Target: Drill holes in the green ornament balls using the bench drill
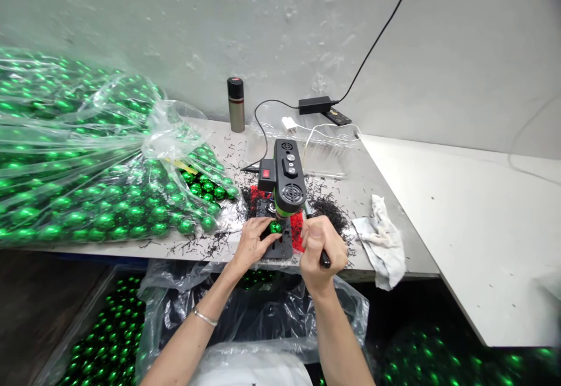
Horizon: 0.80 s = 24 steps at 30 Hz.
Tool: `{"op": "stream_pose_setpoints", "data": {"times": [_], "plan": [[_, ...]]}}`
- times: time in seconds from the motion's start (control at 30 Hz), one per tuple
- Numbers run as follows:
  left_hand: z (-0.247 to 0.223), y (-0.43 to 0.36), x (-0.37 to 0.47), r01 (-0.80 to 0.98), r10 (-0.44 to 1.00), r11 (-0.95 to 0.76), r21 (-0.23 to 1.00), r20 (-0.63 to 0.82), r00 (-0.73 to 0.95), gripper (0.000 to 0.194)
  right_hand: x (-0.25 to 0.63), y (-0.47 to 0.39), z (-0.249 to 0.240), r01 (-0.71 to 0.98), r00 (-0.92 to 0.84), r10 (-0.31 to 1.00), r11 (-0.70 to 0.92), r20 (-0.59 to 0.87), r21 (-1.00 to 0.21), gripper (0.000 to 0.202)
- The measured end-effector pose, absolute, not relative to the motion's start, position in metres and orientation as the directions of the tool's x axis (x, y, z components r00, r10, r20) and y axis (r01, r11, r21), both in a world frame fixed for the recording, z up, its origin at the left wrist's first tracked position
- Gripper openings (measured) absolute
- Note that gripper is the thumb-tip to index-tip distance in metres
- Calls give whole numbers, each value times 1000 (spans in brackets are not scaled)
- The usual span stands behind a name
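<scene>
A small black press machine (289,181) with a red switch stands on the grey table. Under its head sits a shiny green ball (275,227) on the black base plate (279,250). Thumb and fingers of my left hand (255,242) hold the ball from its left and front. My right hand (322,249) is wrapped round the black grip of the lever (325,259) at the machine's right side. Part of the red mat (297,231) shows beneath the machine.
A large clear bag of green balls (105,158) covers the table's left. Behind stand a flask (236,105) and a power adapter (314,104). A white cloth (383,243) hangs over the right front edge. Black scraps (328,212) lie around; an open plastic bag (175,298) is below.
</scene>
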<state>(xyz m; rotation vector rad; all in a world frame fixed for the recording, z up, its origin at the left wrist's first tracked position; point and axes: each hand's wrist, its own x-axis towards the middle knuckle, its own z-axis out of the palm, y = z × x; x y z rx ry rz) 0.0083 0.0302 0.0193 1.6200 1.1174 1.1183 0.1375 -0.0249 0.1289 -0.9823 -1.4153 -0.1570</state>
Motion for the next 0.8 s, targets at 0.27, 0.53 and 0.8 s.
{"op": "stream_pose_setpoints", "data": {"times": [0.27, 0.53, 0.8], "plan": [[11, 30, 7, 238, 941, -299, 924, 243, 237, 29, 143, -25, 68, 656, 115, 376, 666, 919, -355, 30], [10, 29, 7, 215, 949, -272, 938, 224, 223, 29, 141, -23, 47, 714, 142, 352, 611, 925, -342, 35], [10, 29, 8, 188, 954, -254, 949, 215, 209, 28, 144, -22, 36, 660, 136, 363, 660, 922, -358, 35]]}}
